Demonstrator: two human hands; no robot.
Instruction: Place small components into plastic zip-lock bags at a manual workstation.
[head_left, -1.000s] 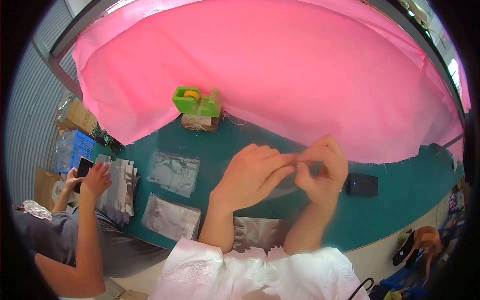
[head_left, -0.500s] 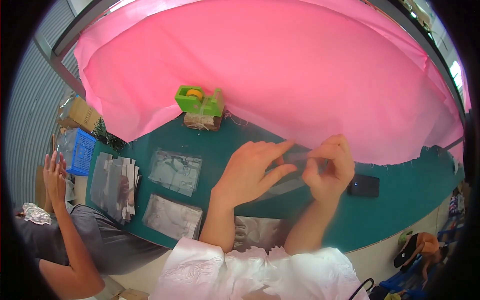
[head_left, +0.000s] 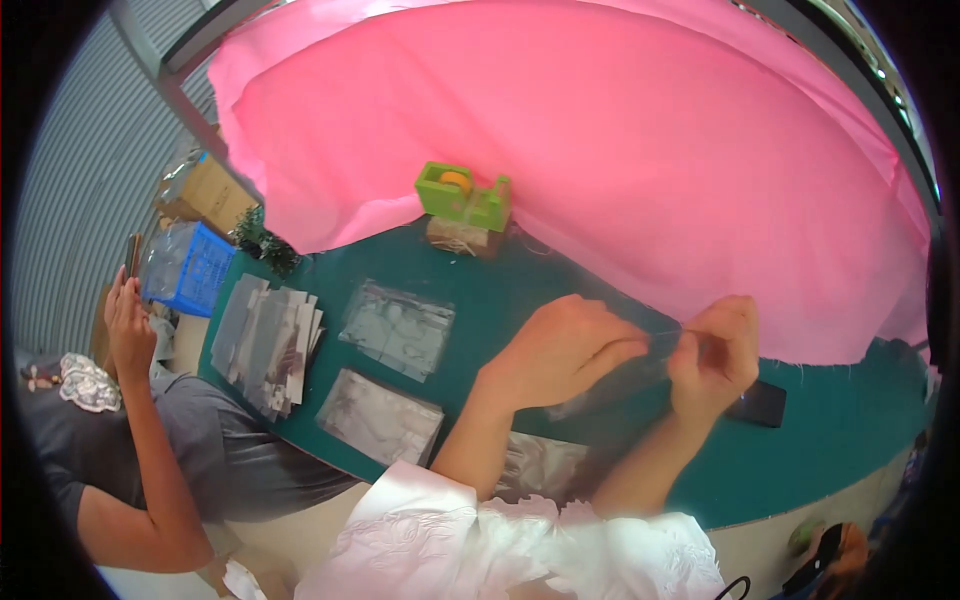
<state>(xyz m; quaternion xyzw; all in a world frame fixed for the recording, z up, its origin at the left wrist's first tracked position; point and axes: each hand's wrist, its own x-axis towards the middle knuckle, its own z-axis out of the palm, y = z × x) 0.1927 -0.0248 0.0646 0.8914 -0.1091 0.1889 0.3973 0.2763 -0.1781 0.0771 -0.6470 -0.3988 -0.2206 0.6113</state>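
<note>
A thin, clear plastic bag or film point(head_left: 655, 348) spans the space between my hands above the green table. Its far edge is pinched between the thumb and fingers of my left hand point(head_left: 565, 352). My right hand point(head_left: 718, 358), fingers curled, pinches the same edge further right. The plastic is so transparent that its outline is hard to follow. Below my forearms lies a stack of silvery clear bags point(head_left: 545, 465), partly hidden by my sleeves and arms. A dark phone point(head_left: 760, 404) rests just beyond my right hand.
Two stacks of clear packets point(head_left: 398, 328) point(head_left: 380, 415) and a spread of printed strips point(head_left: 265, 345) lie to the left. A green tape dispenser point(head_left: 463, 195) sits on a wooden block. Pink cloth point(head_left: 560, 130) drapes behind. A co-worker's hand point(head_left: 130, 330) is at far left.
My head has turned left, shifting the scene rightward in the picture. My left fingers, spread from the thumb before, have closed on the plastic's edge.
</note>
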